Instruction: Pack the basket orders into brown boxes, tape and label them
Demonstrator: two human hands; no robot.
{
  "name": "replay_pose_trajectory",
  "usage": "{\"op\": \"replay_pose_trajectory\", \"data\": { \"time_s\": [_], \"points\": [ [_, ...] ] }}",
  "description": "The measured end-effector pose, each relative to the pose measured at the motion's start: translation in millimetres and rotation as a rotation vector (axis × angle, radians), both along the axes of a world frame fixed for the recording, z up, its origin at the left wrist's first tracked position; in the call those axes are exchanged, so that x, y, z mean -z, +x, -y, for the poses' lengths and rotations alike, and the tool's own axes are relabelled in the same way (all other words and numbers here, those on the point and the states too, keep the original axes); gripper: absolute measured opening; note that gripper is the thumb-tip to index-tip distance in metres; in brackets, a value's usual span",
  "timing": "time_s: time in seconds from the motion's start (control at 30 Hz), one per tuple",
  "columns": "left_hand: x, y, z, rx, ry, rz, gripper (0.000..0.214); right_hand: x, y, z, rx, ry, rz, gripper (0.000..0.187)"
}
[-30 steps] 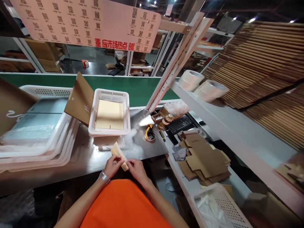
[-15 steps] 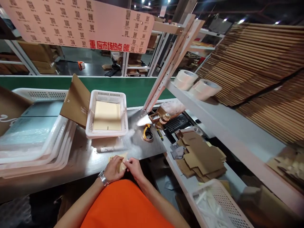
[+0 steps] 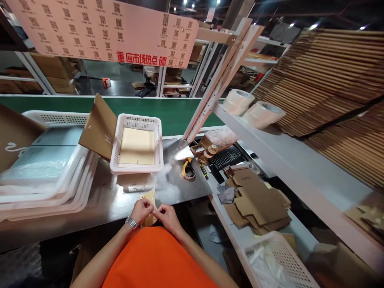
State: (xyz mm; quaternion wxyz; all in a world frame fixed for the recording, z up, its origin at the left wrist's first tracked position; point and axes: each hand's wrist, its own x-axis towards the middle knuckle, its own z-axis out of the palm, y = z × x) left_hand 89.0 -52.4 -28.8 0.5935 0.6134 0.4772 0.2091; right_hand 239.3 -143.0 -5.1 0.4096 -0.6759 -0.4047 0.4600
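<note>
Close to my body, at the metal table's front edge, my left hand (image 3: 142, 211) pinches a thin, pale yellow sheet (image 3: 149, 195) with dark print near its left side. My right hand (image 3: 167, 216) grips the same sheet at its right edge, thumb and fingertips pressed together. The two hands are almost touching, and the sheet stands up between and behind them, partly hidden by the fingers. Whether it is paper or a flat bag I cannot tell. Beyond the hands, a white basket (image 3: 160, 156) holds cream-coloured flat items (image 3: 137, 146).
Stacked white trays (image 3: 79, 176) with blue wrapped items stand at left beside an open cardboard flap (image 3: 100, 126). A yellow tape dispenser (image 3: 188, 169) and a cutter (image 3: 204, 171) lie right. Flattened cartons (image 3: 255, 196) cover the lower shelf; tape rolls (image 3: 238, 102) sit above.
The sheet has been raised from lying low to a more upright pose. My left hand's fingers have closed from a spread hold into a pinch. The view has shifted slightly.
</note>
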Motion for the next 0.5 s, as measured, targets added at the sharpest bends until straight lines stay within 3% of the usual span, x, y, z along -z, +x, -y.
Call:
{"op": "replay_pose_trajectory", "data": {
  "time_s": [0.1, 0.2, 0.3, 0.4, 0.5],
  "points": [
    [-2.5, 1.9, 1.4, -0.028, 0.045, -0.036, 0.017, 6.3, 1.5, -2.8, 0.062, -0.04, -0.001, 0.035],
    [-10.7, 3.2, 4.9, -0.008, 0.114, -0.068, 0.012, 8.8, 4.2, -8.5, 0.13, -0.045, 0.133, 0.027],
    [-20.5, 2.3, 9.2, 0.058, 0.176, -0.096, 0.009, 5.1, 8.9, -15.5, 0.079, 0.015, 0.268, 0.012],
    [-28.1, -2.2, 8.3, 0.086, 0.225, -0.142, 0.01, 2.2, 17.7, -23.5, 0.014, 0.053, 0.321, 0.013],
    [-32.1, -8.5, 1.3, 0.019, 0.265, -0.196, 0.012, 6.9, 27.5, -30.8, 0.071, -0.014, 0.281, 0.026]
  ]
}}
